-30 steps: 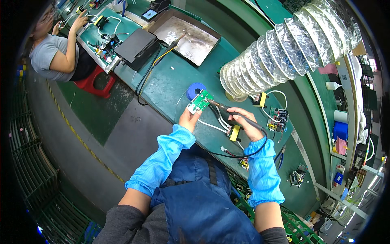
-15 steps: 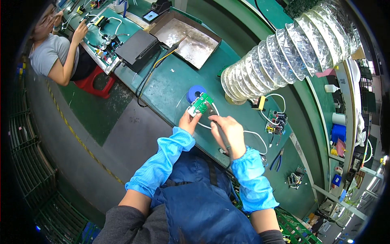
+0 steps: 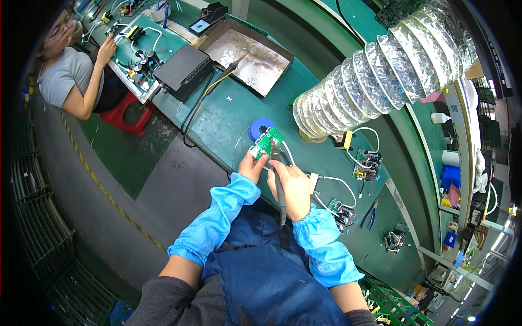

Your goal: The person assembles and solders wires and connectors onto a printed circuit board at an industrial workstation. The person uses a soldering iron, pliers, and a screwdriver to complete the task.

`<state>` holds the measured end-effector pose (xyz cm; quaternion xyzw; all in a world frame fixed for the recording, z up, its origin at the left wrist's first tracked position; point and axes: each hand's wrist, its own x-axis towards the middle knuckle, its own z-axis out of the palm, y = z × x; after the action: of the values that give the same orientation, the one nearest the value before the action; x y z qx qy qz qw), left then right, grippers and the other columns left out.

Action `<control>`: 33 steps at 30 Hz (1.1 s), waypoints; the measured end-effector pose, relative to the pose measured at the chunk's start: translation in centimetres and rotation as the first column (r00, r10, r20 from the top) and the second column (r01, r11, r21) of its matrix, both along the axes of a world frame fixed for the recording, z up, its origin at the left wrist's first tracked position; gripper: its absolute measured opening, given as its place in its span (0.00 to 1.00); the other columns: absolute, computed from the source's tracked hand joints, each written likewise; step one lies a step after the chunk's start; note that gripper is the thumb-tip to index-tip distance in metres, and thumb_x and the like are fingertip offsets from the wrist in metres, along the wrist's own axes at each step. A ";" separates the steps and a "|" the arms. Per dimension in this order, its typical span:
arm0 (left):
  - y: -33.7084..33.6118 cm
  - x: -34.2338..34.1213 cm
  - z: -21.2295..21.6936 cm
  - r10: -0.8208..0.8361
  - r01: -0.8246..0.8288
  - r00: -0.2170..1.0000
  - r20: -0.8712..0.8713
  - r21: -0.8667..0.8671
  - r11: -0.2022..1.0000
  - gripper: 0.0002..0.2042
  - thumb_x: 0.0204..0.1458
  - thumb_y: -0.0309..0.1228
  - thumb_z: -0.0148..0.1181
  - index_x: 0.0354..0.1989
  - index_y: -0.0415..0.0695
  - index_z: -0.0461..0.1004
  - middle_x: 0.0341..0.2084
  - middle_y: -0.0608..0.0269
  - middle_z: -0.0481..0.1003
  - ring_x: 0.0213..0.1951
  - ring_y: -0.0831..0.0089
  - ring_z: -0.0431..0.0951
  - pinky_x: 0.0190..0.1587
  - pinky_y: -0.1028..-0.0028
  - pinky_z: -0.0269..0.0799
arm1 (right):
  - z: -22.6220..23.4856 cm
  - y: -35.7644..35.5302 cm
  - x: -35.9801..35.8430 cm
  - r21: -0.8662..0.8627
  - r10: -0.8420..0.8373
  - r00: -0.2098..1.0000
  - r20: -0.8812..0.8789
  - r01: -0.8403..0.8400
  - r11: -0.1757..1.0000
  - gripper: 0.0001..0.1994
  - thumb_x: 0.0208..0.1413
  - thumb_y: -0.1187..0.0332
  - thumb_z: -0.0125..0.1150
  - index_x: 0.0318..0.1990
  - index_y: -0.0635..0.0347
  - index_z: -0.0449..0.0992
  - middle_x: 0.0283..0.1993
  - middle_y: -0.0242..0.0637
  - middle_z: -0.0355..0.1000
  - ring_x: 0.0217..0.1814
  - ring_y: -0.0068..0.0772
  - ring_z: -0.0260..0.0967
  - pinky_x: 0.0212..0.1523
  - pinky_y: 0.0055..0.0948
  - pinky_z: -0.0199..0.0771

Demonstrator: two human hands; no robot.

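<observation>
My left hand [image 3: 252, 167] is closed on the lower left corner of a small green circuit board [image 3: 267, 142], held tilted above the bench. My right hand [image 3: 292, 190] grips a dark-handled soldering iron [image 3: 279, 190], its cable running down toward my lap. The iron's front end reaches the board's right part; whether the tip touches is too small to tell. Just behind the board lies a blue solder wire spool [image 3: 261, 126], partly covered by it. White cables pass beside and under my hands.
A second iron [image 3: 234, 65] rests on a metal tray [image 3: 255, 57] beside a black box [image 3: 182, 70]. A silver duct [image 3: 359, 87] hangs at right. Wired boards [image 3: 367, 165] and blue-handled pliers [image 3: 370, 213] lie on the right. A co-worker [image 3: 70, 76] sits at far left.
My right hand has moved left and slightly down, with the iron's handle now pointing more toward me. A wired board formerly behind my right arm now shows. The left hand barely moved.
</observation>
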<state>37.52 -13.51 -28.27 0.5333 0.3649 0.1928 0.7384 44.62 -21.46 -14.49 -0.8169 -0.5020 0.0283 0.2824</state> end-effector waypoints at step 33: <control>0.1 0.0 -0.8 0.001 -0.003 0.999 0.046 0.054 0.999 0.17 0.51 0.30 0.55 0.47 0.38 0.63 0.36 0.64 0.71 0.36 0.80 0.71 0.41 0.79 0.65 | -1.4 -6.1 5.5 -0.019 0.023 0.743 -0.669 -0.048 0.999 0.13 0.46 0.74 0.52 0.42 0.59 0.73 0.36 0.37 0.70 0.38 0.32 0.68 0.40 0.26 0.67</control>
<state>37.53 -13.39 -29.03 0.5483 0.3428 0.2157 0.7317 50.16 -27.57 -15.92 -0.7478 -0.3824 0.3331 0.4285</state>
